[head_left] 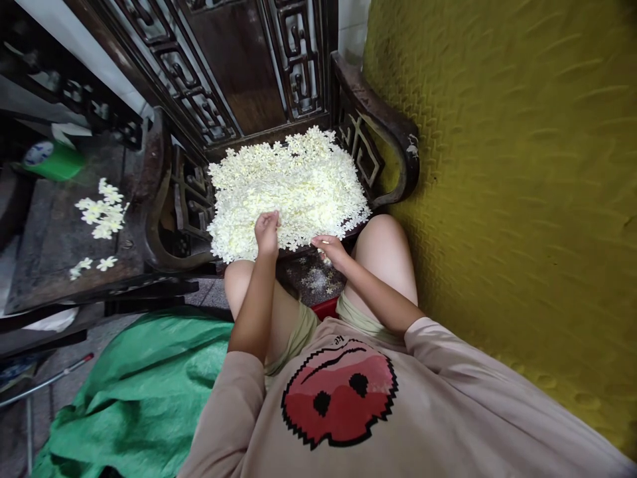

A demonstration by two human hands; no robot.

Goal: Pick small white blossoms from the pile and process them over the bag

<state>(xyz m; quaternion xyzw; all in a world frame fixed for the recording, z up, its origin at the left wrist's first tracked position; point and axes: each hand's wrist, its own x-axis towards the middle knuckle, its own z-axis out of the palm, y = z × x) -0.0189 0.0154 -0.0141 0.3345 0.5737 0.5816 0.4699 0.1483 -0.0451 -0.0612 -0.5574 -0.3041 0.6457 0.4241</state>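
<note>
**Flowers handled at the chair's near edge**

The flowers (293,186) are spread flat over the chair (398,143) seat, kept within reach of the 2 hands. The left hand (267,232) is curled closed around a few flowers at the near edge. The right hand (331,247) is pinched together beside it; whether anything is held cannot be told.

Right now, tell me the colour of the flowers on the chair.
Flowers are creamy white; head view shows it best.

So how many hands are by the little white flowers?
2. The left hand is on the heap of small white flowers on the dark wooden chair; the right hand at its front edge.
</note>
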